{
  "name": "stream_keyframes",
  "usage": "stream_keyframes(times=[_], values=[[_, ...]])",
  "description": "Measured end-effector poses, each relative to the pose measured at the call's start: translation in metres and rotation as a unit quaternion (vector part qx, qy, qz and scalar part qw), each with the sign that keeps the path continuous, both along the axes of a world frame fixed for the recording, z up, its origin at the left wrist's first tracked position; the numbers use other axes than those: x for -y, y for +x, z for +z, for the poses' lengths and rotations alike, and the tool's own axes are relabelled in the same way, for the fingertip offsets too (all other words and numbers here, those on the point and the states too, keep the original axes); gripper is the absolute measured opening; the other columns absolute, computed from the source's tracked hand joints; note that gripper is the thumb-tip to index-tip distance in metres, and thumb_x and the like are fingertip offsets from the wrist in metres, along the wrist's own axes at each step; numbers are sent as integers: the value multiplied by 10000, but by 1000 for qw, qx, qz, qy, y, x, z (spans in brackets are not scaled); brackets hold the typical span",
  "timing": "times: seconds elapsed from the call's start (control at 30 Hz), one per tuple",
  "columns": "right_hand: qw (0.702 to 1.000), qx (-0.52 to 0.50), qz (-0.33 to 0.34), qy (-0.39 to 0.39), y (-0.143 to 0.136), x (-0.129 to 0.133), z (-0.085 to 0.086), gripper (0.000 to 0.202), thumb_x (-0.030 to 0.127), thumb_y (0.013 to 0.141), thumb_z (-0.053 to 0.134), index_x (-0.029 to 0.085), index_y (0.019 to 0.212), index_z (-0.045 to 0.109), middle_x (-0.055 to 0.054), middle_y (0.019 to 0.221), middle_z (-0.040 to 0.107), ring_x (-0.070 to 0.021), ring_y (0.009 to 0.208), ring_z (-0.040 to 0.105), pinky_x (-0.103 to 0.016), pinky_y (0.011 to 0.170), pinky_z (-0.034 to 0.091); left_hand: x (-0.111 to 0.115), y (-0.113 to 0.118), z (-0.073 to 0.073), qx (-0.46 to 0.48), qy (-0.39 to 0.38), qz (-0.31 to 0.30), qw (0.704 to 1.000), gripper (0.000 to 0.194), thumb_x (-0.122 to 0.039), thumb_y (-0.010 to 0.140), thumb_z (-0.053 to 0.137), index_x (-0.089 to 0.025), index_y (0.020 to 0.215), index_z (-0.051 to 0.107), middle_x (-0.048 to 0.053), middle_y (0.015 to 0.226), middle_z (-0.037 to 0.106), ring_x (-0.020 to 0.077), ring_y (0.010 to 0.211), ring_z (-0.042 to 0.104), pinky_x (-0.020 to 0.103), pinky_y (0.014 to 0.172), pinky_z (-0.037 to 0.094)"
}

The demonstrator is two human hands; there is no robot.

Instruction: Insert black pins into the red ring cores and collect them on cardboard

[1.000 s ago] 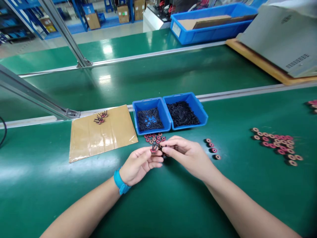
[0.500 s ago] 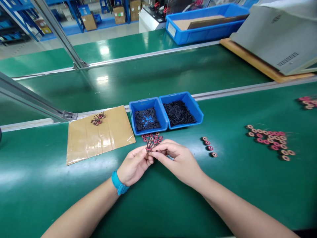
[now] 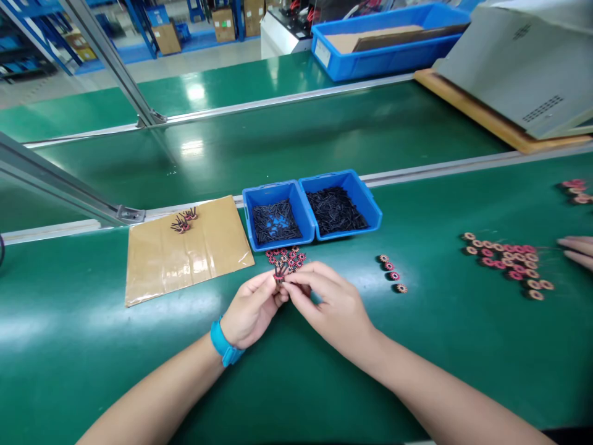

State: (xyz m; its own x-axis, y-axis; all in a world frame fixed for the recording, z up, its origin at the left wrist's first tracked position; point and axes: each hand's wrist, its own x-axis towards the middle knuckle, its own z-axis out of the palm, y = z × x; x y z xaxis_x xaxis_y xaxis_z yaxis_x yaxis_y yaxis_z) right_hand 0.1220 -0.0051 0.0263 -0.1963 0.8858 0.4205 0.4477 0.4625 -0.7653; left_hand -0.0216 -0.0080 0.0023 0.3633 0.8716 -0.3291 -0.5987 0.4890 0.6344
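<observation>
My left hand (image 3: 252, 312), with a teal band at the wrist, pinches a small red wound ring coil (image 3: 278, 278) between thumb and fingers. Several thin black sleeves stick up from this coil. My right hand (image 3: 331, 303) is closed at the coil's right side, thumb and index finger together at its lower edge; what they grip is too small to make out. Just beyond my fingertips lies a cluster of red and copper ring coils (image 3: 296, 254). Behind it are two blue bins, the left bin (image 3: 306, 238) and the right bin (image 3: 374, 216), both holding short black sleeves (image 3: 336, 209).
Sleeved coils (image 3: 181, 225) sit on a brown cardboard sheet (image 3: 185, 272) at left. To the right are a short row of coils (image 3: 393, 276) and a larger group (image 3: 514, 256). Another person's hand (image 3: 579, 248) shows at the right edge. A metal post (image 3: 69, 185) stands left.
Another person's hand has come in at the right edge, beside the larger coil group. My right fingertips have shifted slightly against the coil; my left hand keeps its hold.
</observation>
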Motion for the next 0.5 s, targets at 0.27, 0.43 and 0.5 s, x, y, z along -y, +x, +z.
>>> stream_keyframes(times=[0.27, 0.43, 0.5], values=[[998, 13, 12, 65, 1, 0, 1, 103, 85, 813, 562, 168, 838, 619, -39, 754, 615, -129, 704, 611, -240, 661, 525, 1, 1, 4, 41, -37, -5, 998, 231, -315, 703, 724, -160, 874, 705, 14, 798, 654, 84, 733, 553, 209, 724, 430], [998, 0, 30, 51, 4, -1, 1, 117, 72, 801, 580, 166, 849, 631, -38, 769, 624, -126, 723, 615, -237, 669, 525, 0, 1, 4, 58, -55, -8, 997, 218, -295, 702, 729, -153, 866, 701, 10, 781, 659, 70, 704, 560, 190, 690, 434], [999, -8, 31, 31, 5, -1, 2, 119, 71, 794, 587, 165, 843, 640, -38, 769, 631, -124, 714, 617, -232, 652, 524, 0, 0, 3, 51, -55, -8, 997, 228, -301, 695, 733, -156, 867, 698, 14, 796, 662, 78, 717, 563, 200, 697, 435]])
